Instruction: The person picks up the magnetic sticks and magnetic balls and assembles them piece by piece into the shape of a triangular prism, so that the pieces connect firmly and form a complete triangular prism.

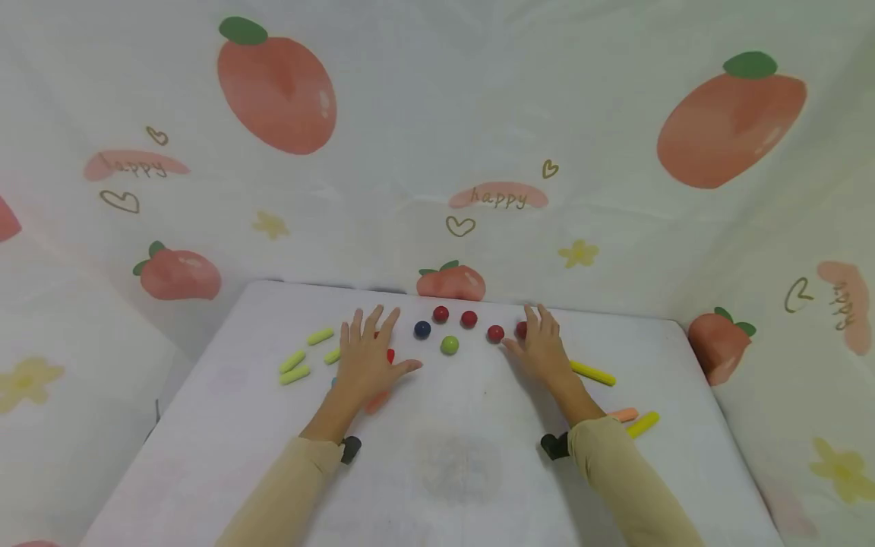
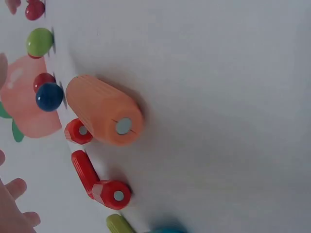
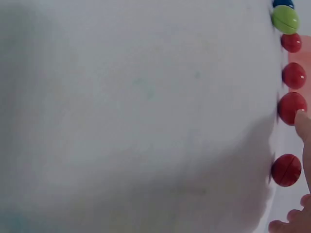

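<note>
My left hand (image 1: pixel 369 361), fingers spread, is over a group of red and orange sticks and holds nothing. Beneath it an orange ribbed stick (image 2: pixel 104 109) has a round grey disc in its end. Beyond that lie red sticks (image 2: pixel 112 193), with part of a blue thing (image 2: pixel 167 230) at the lower edge. My right hand (image 1: pixel 544 353) reaches over the back right, its fingers extended. Its thumb overlaps a red ball (image 3: pixel 292 108) in the right wrist view; I cannot tell whether they touch. Another red ball (image 3: pixel 286 170) is near its fingers, partly hidden in the head view.
Toward the back middle sit a dark blue ball (image 1: pixel 422 330), a green ball (image 1: pixel 450 345) and more red balls (image 1: pixel 469 319). Several pale yellow-green sticks (image 1: pixel 294 375) lie left. On the right are yellow sticks (image 1: pixel 593 373) and an orange stick (image 1: pixel 623 415). A printed cloth backs the white table (image 1: pixel 451 501).
</note>
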Demonstrator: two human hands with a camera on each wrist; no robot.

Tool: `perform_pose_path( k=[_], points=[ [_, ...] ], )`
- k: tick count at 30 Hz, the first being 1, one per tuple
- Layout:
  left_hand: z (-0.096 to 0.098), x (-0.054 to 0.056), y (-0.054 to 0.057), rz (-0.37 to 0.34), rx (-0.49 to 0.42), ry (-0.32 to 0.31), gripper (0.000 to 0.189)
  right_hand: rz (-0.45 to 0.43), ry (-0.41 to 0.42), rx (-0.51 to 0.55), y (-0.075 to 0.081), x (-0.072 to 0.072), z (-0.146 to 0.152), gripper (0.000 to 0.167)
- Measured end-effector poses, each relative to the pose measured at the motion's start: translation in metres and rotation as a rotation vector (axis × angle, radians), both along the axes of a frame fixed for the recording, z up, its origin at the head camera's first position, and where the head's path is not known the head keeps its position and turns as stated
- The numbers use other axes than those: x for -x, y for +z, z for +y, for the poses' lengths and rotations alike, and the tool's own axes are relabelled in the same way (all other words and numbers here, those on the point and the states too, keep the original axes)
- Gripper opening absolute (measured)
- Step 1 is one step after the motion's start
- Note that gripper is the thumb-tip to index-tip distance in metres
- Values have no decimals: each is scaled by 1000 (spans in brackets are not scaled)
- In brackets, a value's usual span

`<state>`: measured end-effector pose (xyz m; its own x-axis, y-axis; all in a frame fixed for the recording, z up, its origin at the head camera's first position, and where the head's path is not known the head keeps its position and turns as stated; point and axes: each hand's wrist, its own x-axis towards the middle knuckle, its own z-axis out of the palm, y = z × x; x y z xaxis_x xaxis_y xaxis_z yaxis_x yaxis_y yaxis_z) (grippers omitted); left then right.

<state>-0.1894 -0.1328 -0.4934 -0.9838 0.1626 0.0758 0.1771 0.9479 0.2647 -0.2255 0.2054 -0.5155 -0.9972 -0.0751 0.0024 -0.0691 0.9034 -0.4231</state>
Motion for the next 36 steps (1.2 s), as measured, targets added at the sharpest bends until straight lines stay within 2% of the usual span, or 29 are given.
perform_pose_path(
  k=[5, 10, 16, 21, 26, 31, 36],
  points=[
    [-5, -15, 1, -27, -44, 14, 109, -37, -52, 103, -3, 5, 1, 84],
    [-11, -32, 2, -86, -69, 62, 104, -69, -73, 183, -2, 7, 1, 79],
    [-18, -45, 1, -179, -98, 92, 79, -85, -100, 193, -5, 7, 3, 69],
    [-21, -51, -1, -264, -60, 72, 54, -83, -112, 190, -6, 6, 3, 59],
    [-21, -52, -4, -274, -89, 59, 24, -71, -101, 179, -6, 3, 2, 51],
    [-17, -52, -4, -227, -119, 29, 24, -53, -80, 157, -6, 0, 2, 49],
    [-10, -51, 1, -266, -293, 41, 25, -42, -50, 158, -3, -8, 1, 48]
  ],
)
